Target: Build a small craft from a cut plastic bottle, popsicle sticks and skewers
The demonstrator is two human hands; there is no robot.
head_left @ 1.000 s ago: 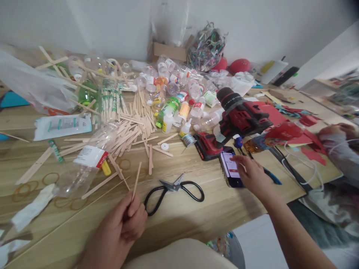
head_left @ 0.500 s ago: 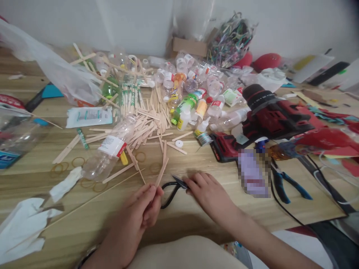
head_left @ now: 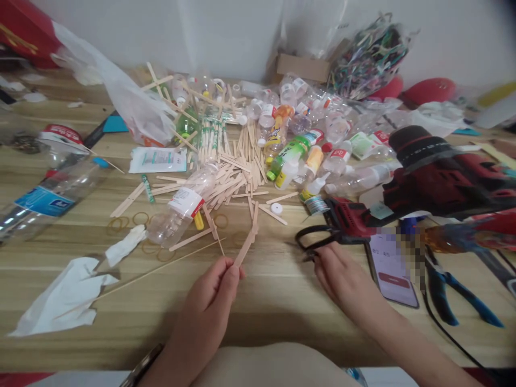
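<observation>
My left hand [head_left: 217, 295] is closed, pinching wooden craft sticks [head_left: 246, 244] between thumb and fingers. They point up and away from me, and one overlaps another near the top. A second slim stick [head_left: 216, 236] rises just left of the fingertips; I cannot tell whether it is held too. On the right, my right hand [head_left: 342, 274] is closed on a pair of scissors [head_left: 316, 236] by the blade end, black handle loops facing away beside the drill's base. The fingers partly hide the blades.
A heap of craft sticks [head_left: 229, 180] and a clear bottle [head_left: 177, 207] lie ahead. Plastic bottles [head_left: 290, 153] crowd the back. A red-black drill [head_left: 435, 177], phone [head_left: 393, 269] and blue-handled pliers [head_left: 459, 293] lie right. Tissue [head_left: 64, 301] and a long thin stick [head_left: 161, 269] lie left.
My right hand has carried the scissors right and away from my left hand, toward the drill. My left hand still pinches the craft sticks. The view has turned a little left.
</observation>
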